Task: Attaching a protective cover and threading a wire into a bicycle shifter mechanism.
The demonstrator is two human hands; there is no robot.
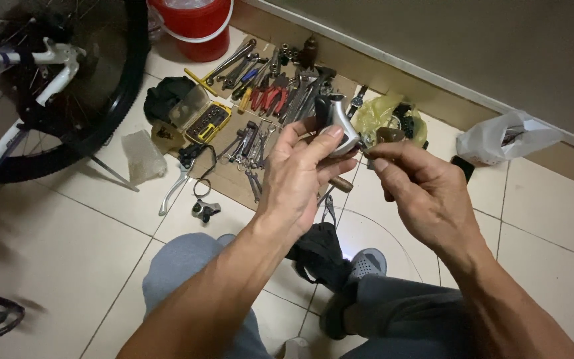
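I see a pale tiled floor (68, 266) w/ a flat cardboard sheet (234, 179) near the wall – wrenches (234, 63), red-handled pliers (270, 98) & a bit case (206, 121) lie on it. Off the sheet: red bucket (197, 26), silver brake lever (174, 189), white plastic bag (506, 136), yellow-green bag (383, 116) – bike's rear tyre (111, 100) stands at left.

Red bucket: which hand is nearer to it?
Left. The left hand, holding a silver bike part, sits below and right of the red bucket; the right hand is farther right.
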